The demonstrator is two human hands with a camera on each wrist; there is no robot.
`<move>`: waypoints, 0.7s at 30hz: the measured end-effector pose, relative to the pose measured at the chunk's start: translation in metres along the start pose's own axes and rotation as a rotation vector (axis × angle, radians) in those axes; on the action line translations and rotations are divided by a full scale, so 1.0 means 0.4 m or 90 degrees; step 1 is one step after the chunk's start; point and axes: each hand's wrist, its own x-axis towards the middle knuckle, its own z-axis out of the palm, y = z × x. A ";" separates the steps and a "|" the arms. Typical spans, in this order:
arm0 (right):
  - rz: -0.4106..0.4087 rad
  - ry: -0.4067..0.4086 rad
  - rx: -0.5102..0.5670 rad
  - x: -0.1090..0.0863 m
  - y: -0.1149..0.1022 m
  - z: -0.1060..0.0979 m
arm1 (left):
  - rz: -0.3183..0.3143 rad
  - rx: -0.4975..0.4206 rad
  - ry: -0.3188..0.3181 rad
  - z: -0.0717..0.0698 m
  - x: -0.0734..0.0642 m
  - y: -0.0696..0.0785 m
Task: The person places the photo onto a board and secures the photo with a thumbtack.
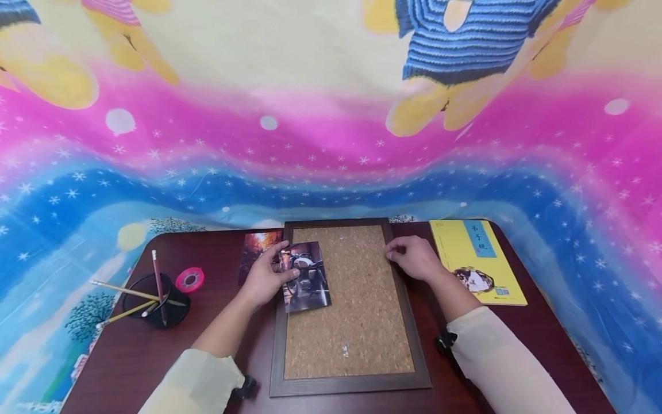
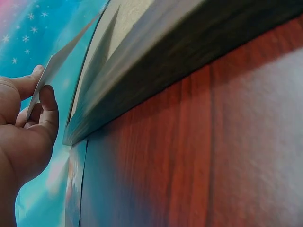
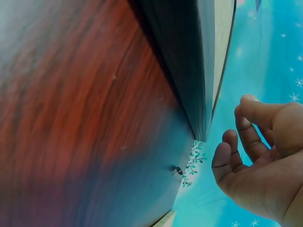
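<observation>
My left hand pinches a photo of a car's steering wheel at its left edge, thumb in front and fingers behind. Tilted in the left wrist view, the photo stands off the board. It overlaps the left side of a dark-framed cork board in the head view. Over the board's right frame hovers my right hand. Its thumb and index fingertip meet, the other fingers curled; in the right wrist view nothing shows between the fingertips. Another photo, orange and dark, lies left of the board, partly behind my left hand.
On the left stand a black mesh cup with several pencils and a round pink case. A yellow book lies at right, partly behind my forearm. A tiny shiny pin-like thing sits near the table's far edge.
</observation>
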 end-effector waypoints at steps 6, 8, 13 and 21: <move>0.003 0.000 0.009 0.013 -0.011 0.009 | -0.011 -0.015 -0.031 0.012 0.015 0.012; 0.000 0.002 0.009 0.018 -0.012 0.014 | -0.019 -0.022 -0.038 0.015 0.020 0.015; 0.003 0.007 0.022 0.029 -0.016 0.023 | -0.022 -0.030 -0.045 0.025 0.037 0.017; 0.005 0.004 0.042 0.049 -0.031 0.029 | -0.039 -0.001 -0.043 0.043 0.064 0.029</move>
